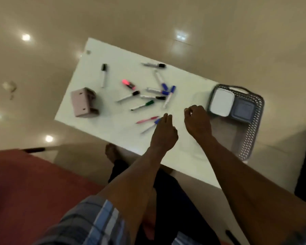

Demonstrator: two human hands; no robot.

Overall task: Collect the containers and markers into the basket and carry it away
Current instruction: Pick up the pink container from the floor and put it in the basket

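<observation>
While the fingers of the left hand stretch out flat and empty, their tips touch a blue-capped marker lying beside a pink pen, probably to pick it up. The right hand hovers beside it, fingers loosely curled around nothing, between the markers and the grey mesh basket. The basket sits at the right end of the white tabletop, within easy reach, and already holds a white container and a grey-blue container side by side. A scattered cluster of markers waits farther out, with a pink box at the left.
</observation>
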